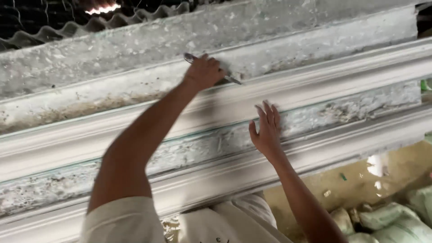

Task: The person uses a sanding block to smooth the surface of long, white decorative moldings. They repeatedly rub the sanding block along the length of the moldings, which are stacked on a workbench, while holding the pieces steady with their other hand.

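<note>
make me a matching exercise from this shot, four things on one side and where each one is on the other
Things:
1. left hand
2. right hand
3. sacks
4. corrugated sheet

Places:
a. lower right, on the ground
b. top left, behind the moulds
c. gripping a metal scraper on the upper moulding
d. flat, fingers spread, on the middle strip

Pairs: 1-c, 2-d, 3-a, 4-b

Left hand (204,71) gripping scraper (211,68)
</note>
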